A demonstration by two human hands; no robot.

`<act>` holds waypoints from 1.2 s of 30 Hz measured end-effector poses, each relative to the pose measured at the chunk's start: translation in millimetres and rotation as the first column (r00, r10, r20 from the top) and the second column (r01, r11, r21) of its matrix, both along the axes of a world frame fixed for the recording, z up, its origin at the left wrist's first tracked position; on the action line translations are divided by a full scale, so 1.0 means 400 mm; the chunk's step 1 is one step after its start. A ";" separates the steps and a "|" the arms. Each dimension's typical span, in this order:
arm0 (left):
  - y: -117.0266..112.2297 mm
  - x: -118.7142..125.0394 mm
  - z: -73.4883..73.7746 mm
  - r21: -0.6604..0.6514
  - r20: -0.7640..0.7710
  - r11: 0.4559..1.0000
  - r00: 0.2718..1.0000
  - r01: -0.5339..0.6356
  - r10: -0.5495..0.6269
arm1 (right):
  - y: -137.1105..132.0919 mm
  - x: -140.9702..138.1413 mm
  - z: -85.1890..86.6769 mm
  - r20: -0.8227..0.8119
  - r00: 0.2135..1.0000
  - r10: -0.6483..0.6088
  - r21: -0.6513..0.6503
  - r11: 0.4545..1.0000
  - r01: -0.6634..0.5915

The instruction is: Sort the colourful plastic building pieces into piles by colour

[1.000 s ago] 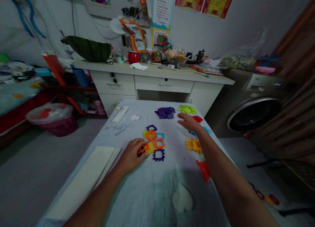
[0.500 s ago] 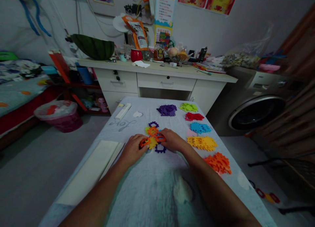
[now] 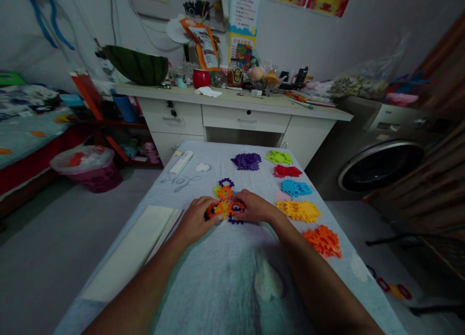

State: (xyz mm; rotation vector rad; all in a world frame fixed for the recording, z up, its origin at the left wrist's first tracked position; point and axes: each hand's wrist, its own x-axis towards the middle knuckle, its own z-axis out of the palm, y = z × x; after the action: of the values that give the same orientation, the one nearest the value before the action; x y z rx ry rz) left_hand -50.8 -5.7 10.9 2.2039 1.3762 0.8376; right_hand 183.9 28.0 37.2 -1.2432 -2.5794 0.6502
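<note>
On the cloth-covered table lies a joined cluster of toothed plastic building pieces [image 3: 225, 193], in orange, yellow, purple and a bit of green. My left hand [image 3: 198, 215] pinches the orange piece at its left end, fingers on top and thumb at the near side. My right hand [image 3: 254, 206] grips an orange piece [image 3: 237, 207] on the right, its open middle facing me. Behind and below that piece, a purple piece [image 3: 236, 220] is partly covered. Fingertips hide some of the joints.
Loose pieces lie sorted by colour: purple [image 3: 247, 161], green [image 3: 278, 156], red [image 3: 286, 171], blue [image 3: 296, 187], yellow [image 3: 300, 211] and orange [image 3: 322, 241]. A white folded sheet [image 3: 129, 252] and a white box [image 3: 181, 163] lie left. A desk [image 3: 247, 118] stands beyond the table.
The orange piece in my right hand has turned from nearly edge-on to facing me, now covering more of the purple piece. My left hand has hardly moved.
</note>
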 end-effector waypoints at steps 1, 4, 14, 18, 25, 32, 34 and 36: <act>0.000 0.000 -0.001 0.004 0.003 1.000 1.000 -0.002 0.002 | 0.000 -0.001 -0.002 0.007 1.000 -0.003 0.002 1.000 0.003; 0.003 -0.004 -0.009 0.022 -0.011 1.000 1.000 -0.016 0.017 | 0.003 0.002 -0.006 0.009 1.000 -0.012 0.017 1.000 0.011; 0.013 -0.016 -0.013 0.034 -0.121 0.995 0.988 -0.097 0.100 | 0.033 0.032 -0.021 -0.018 0.980 -0.198 0.134 0.971 0.199; 0.010 -0.016 -0.012 0.028 -0.130 0.993 0.985 -0.110 0.113 | 0.034 0.035 -0.029 0.014 0.982 -0.187 0.126 0.975 0.184; 0.010 -0.012 -0.014 0.008 -0.073 0.997 0.994 -0.078 0.078 | 0.035 0.033 -0.045 0.074 0.975 -0.209 0.093 0.975 0.202; 0.013 -0.005 -0.020 0.012 0.033 0.999 0.999 -0.030 0.030 | 0.027 0.041 -0.004 0.063 0.967 -0.247 0.119 0.964 0.239; 0.015 -0.005 -0.025 0.018 0.034 0.999 0.999 -0.038 0.037 | 0.020 0.048 0.027 0.052 0.966 -0.254 0.135 0.960 0.245; 0.016 -0.006 -0.030 0.034 0.020 0.998 0.999 -0.050 0.049 | 0.019 0.063 0.058 0.048 0.962 -0.267 0.148 0.955 0.258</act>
State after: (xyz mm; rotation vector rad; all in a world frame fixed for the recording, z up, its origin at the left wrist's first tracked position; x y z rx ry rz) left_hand -53.0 0.7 -1.1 2.1901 1.4226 0.9041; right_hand 209.3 35.6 60.3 -1.5466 -2.4004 0.3732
